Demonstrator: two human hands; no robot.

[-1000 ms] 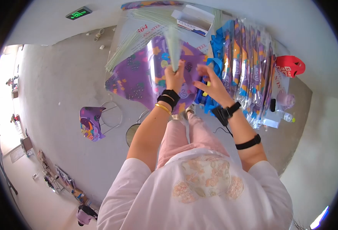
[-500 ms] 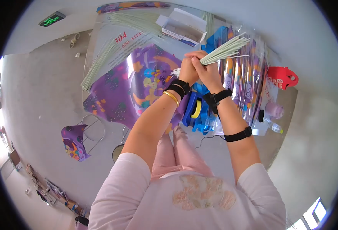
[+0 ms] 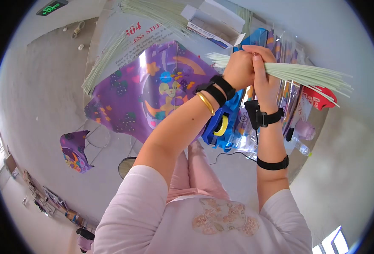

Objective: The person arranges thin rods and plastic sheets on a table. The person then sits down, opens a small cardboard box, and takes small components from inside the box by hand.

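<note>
Over the right part of the table, my left hand [image 3: 240, 68] and my right hand [image 3: 265, 76] are side by side, closed around a bundle of thin pale-green rods [image 3: 307, 75]. Short rod ends stick out left of my left hand, and the long ends fan out to the right. My fingers hide the middle of the bundle. Left of my hands lies a purple printed sheet [image 3: 127, 95] with moon, star and animal pictures. Beneath my wrists is a blue tape dispenser [image 3: 212, 131] with a yellow roll [image 3: 221, 125].
More loose rods [image 3: 106, 63] lie at the table's left and far side. An open white box [image 3: 214, 25] stands at the back. Clear-wrapped rolls [image 3: 286, 46], a red holder [image 3: 320, 98] and a bottle [image 3: 302, 148] are at right. A stool [image 3: 74, 150] with purple cover stands left.
Both hands have moved right with the bundle. The rods have swung from pointing up and right to lying nearly level, tilted slightly down to the right. The camera view has shifted a little.
</note>
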